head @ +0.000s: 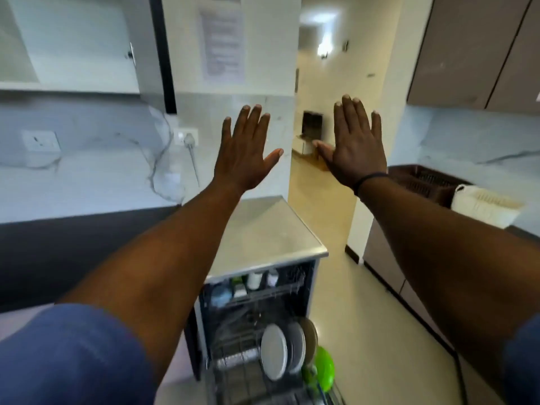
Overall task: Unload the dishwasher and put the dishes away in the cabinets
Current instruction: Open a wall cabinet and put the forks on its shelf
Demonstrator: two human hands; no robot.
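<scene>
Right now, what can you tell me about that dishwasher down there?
The dishwasher stands open on the floor below the raised hands, with a flat, pale grey, metal-looking top. Its dark wire racks show: the upper rack holds a few small cups and containers, and the lower rack, pulled forward, carries pale plates standing on edge with something bright green beside them. Neither hand touches it. The picture is blurred, so finer detail is unclear.
</scene>
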